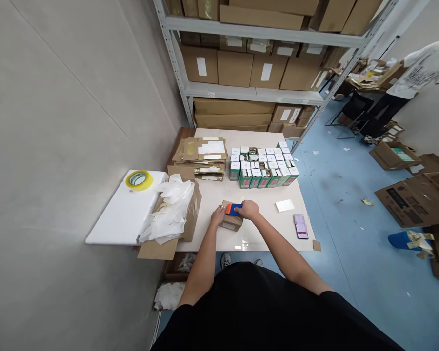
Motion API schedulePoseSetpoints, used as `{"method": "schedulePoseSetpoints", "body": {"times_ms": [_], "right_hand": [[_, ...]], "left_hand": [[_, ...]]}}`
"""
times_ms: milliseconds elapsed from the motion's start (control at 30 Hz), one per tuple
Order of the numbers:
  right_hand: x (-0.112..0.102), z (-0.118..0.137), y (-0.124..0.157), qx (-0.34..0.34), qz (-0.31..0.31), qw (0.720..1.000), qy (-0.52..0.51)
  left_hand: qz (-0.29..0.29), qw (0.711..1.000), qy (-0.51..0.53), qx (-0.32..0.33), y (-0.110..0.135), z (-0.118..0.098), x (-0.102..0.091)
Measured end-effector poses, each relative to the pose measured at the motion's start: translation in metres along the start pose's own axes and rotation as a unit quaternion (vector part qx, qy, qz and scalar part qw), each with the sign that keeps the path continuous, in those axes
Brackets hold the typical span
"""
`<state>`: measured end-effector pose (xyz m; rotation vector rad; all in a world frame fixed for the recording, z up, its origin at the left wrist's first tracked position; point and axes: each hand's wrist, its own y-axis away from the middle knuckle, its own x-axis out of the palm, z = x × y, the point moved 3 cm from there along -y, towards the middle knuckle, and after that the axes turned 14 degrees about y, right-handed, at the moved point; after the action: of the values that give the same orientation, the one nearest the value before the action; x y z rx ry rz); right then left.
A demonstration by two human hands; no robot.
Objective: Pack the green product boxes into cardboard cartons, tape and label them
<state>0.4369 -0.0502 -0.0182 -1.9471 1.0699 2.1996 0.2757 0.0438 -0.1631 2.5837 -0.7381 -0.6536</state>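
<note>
A small brown cardboard box [231, 223] sits on the pale table [219, 195] near its front edge. My left hand [217, 215] rests against the box's left side, fingers curled on it. My right hand [248, 209] is closed on a blue and orange tape dispenser [233, 209] that lies across the top of the box. Behind the box stand several green and white cartons [263, 165] in rows.
A stack of flattened cardboard [202, 157] lies at the table's back left. An open box of white plastic bags [170, 214], a white board with a yellow tape roll [139, 179], a white card [284, 205] and a phone [300, 227] surround me. Shelving holds boxes; another person stands far right.
</note>
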Motion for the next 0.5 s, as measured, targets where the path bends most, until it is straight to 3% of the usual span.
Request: {"method": "schedulePoseSetpoints", "body": {"times_ms": [100,200,300,500], "right_hand": [[-0.001,-0.008,-0.002,0.006,0.0,1.0,-0.004],[-0.001,-0.029,-0.002,0.019,-0.002,1.0,-0.008],[0.001,-0.062,0.003,0.032,-0.003,0.999,-0.003],[0.015,-0.155,0.028,0.069,0.0,0.998,-0.001]], "left_hand": [[0.007,0.999,-0.036,0.009,0.001,-0.005,0.008],[-0.002,0.998,-0.061,0.004,0.008,-0.012,0.031],[-0.002,0.998,-0.07,0.008,0.019,-0.023,0.07],[0.03,0.993,-0.115,0.023,0.044,-0.055,0.158]]}}
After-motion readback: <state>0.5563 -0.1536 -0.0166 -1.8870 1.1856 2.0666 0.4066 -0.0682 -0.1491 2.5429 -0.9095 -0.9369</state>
